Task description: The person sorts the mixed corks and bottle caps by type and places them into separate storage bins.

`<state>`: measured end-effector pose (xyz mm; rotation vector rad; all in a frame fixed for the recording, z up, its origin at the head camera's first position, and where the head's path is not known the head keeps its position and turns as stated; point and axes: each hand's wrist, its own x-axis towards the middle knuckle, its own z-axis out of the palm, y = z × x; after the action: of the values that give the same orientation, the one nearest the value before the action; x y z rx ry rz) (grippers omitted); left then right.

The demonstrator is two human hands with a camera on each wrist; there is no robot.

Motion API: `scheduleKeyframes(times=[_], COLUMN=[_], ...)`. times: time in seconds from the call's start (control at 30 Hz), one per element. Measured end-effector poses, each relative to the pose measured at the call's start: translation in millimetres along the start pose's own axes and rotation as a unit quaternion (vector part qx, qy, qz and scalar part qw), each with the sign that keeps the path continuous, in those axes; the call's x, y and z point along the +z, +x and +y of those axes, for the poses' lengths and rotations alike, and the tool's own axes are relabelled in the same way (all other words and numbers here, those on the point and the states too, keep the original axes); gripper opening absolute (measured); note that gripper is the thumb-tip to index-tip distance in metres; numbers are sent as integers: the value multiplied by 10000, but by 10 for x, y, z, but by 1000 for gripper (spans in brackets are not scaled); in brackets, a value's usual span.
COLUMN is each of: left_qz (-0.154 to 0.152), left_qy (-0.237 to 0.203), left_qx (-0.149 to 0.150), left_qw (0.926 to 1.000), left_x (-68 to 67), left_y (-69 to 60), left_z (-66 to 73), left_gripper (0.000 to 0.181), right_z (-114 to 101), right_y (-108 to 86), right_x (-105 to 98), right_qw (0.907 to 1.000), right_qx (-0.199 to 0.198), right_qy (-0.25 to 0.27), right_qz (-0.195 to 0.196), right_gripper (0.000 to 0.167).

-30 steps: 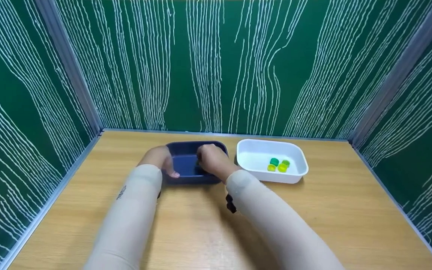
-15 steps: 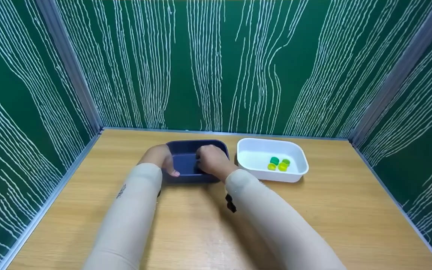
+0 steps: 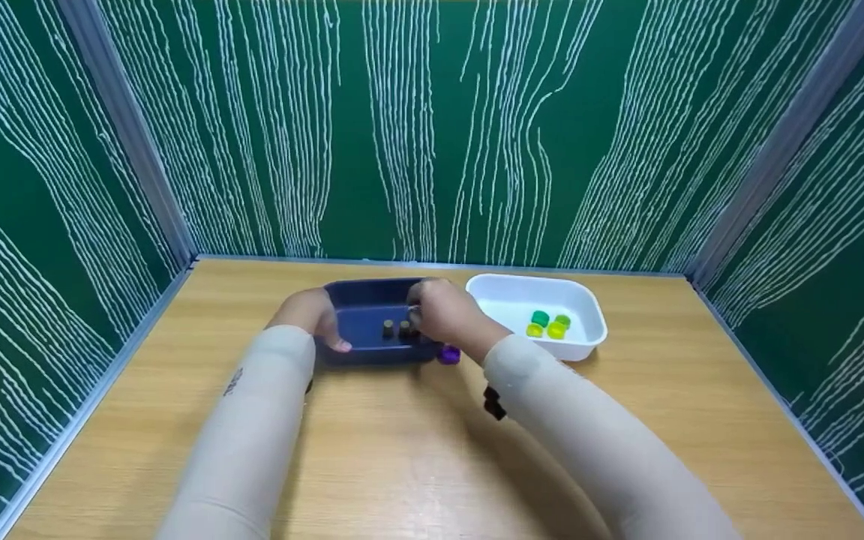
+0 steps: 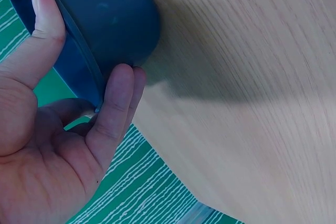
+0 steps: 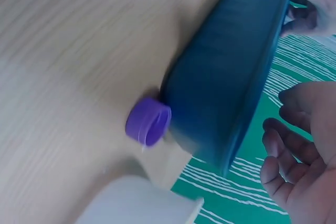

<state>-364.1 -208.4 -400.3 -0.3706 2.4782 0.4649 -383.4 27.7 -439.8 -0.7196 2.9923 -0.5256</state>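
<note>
At the left end of a dark blue tray, my left hand grips the rim, thumb on one side and fingers on the other. My right hand is over the tray's right end, slightly blurred. Its fingers are loosely bent in the right wrist view, with nothing visible between them. Two small dark cylinders with yellowish tops, one here and its neighbour, stand inside the tray. A purple bottle cap lies on the table against the tray's right end, below my right hand.
A white tray stands to the right, holding several green and yellow caps. Green panels with white lines enclose the wooden table at the back and sides.
My right hand has moved right, from inside the dark tray to its right end. The small cylinders and the purple cap have come into sight. My left hand keeps its grip on the tray.
</note>
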Motion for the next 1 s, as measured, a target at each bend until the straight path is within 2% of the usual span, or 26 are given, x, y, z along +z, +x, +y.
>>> scheduleKeyframes(times=[0.1, 0.2, 0.37, 0.5, 0.6, 0.67, 0.83, 1.0], left_qz=[96, 94, 33, 24, 98, 143, 201, 234], left_qy=[-67, 58, 186, 313, 274, 148, 94, 16], left_qx=[12, 54, 92, 104, 121, 100, 69, 95], left_qw=[9999, 9999, 9998, 9995, 9995, 9997, 9997, 9997], left_x=[19, 26, 10, -5, 16, 28, 36, 75], left_y=[44, 46, -40, -103, -57, -12, 41, 100], left_z=[-19, -22, 1, 35, 23, 2, -52, -40], left_gripper=[101, 101, 102, 108, 113, 112, 107, 106], right_z=[59, 123, 228, 343, 436, 465, 489, 524], right_y=[-109, -240, -457, -597, -680, -721, -780, -815], right_x=[-59, -94, -106, -48, 29, 63, 128, 180], right_qw=[9995, 9984, 9968, 9893, 9830, 9855, 9947, 9978], right_qx=[-80, -111, -84, -560, -788, -672, -230, 244], right_qy=[31, 76, 9, -218, -426, -405, -254, -310], right_qz=[296, 545, 789, 1328, 1601, 1507, 966, 536], right_gripper=[22, 21, 22, 17, 15, 17, 11, 9])
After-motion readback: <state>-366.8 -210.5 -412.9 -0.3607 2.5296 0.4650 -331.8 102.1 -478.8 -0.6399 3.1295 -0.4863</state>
